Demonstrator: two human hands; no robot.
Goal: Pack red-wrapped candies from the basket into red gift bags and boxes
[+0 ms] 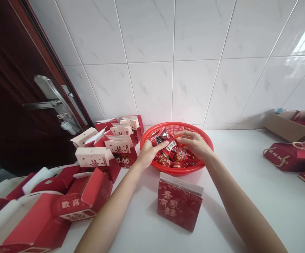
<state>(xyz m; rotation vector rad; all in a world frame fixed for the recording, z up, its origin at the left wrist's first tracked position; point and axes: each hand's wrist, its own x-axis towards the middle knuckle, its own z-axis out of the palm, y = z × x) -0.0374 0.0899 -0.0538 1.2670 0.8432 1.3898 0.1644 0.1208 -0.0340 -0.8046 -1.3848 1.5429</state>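
A round red plastic basket (177,173) stands against the tiled wall, with many red-wrapped packets (165,161) in it. At the basket's left side my left hand (149,151) is closed on packets, its thumb lying across a red one with a white label. My right hand (193,142) is inside the right part of the basket, fingers bent round a small orange-red packet (180,139). In front of the basket, between my forearms, a dark red gift box (179,204) with pale characters stands upright on the white table.
Several red and cream boxes (94,158) crowd the table's left side, some open. On the right are a cardboard box (286,126) and a red box with a rope handle (286,158). A dark door (15,88) stands at the left.
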